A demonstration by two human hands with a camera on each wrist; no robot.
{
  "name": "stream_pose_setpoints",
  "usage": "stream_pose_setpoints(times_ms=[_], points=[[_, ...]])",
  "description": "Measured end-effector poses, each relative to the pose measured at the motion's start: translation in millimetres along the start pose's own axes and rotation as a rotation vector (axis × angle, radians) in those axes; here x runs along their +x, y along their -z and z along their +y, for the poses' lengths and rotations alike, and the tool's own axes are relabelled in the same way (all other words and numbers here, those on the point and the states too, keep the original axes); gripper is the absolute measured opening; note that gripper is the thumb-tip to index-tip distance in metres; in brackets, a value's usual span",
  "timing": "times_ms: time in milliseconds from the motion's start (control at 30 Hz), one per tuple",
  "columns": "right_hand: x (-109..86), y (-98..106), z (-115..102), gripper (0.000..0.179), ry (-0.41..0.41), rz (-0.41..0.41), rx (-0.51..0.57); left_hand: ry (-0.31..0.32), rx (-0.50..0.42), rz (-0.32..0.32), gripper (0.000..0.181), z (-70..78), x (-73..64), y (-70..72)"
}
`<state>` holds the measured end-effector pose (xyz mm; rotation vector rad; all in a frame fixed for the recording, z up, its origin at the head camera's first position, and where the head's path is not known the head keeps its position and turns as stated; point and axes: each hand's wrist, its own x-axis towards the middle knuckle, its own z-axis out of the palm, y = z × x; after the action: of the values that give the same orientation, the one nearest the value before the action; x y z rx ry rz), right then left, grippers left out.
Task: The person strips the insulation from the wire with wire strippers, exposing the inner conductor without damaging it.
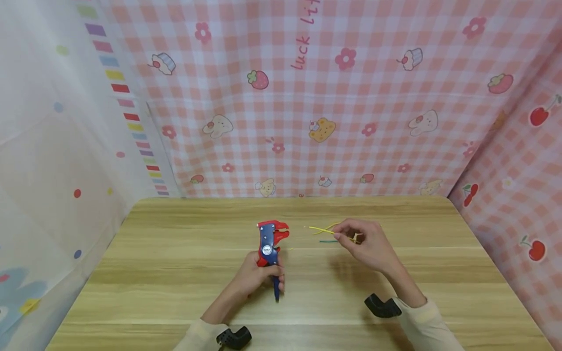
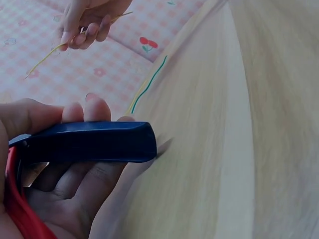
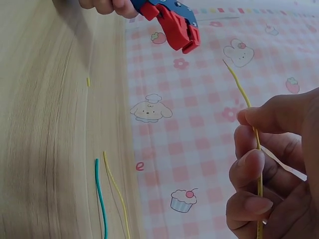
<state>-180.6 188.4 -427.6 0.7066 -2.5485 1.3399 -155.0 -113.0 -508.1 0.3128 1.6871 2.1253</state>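
Observation:
My left hand (image 1: 260,274) grips the handles of a blue and red wire stripper (image 1: 266,238), its red jaws pointing right and parted with nothing between them. Its dark blue handle (image 2: 94,142) fills the front of the left wrist view. To the right, my right hand (image 1: 365,244) pinches a thin yellow wire (image 3: 241,92) between thumb and fingers. The wire's thin bare tip points toward the stripper, a short gap away from it. The rest of that wire runs down across the curled fingers.
On the wooden table (image 1: 184,273) lie a green wire (image 3: 100,196) and a second yellow wire (image 3: 116,185), side by side below my right hand. A tiny yellow piece (image 3: 88,82) lies near the stripper. Patterned curtains (image 1: 281,97) stand behind and beside the table.

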Motion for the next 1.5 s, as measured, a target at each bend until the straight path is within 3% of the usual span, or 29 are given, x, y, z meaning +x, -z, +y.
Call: stream_pose_setpoints(times_ms=[300,533,967,1500], points=[[-4.5,-1.3,4.0,0.008,-0.007,0.006,-0.002,0.013,0.024,-0.004,0.016,2.5,-3.7,6.7],[-10.4,-5.7,8.7,0.008,0.006,0.007,-0.005,0.008,0.057,-0.04,0.032,1.8,-8.2,8.8],[-20.5,-3.5,26.7,0.014,-0.004,-0.016,-0.055,-0.001,0.072,-0.041,0.031,0.1,-4.7,8.8],[-36.3,-3.9,56.7,0.01,-0.129,-0.108,-0.103,-0.008,0.089,-0.016,0.023,2.6,-3.3,9.8]])
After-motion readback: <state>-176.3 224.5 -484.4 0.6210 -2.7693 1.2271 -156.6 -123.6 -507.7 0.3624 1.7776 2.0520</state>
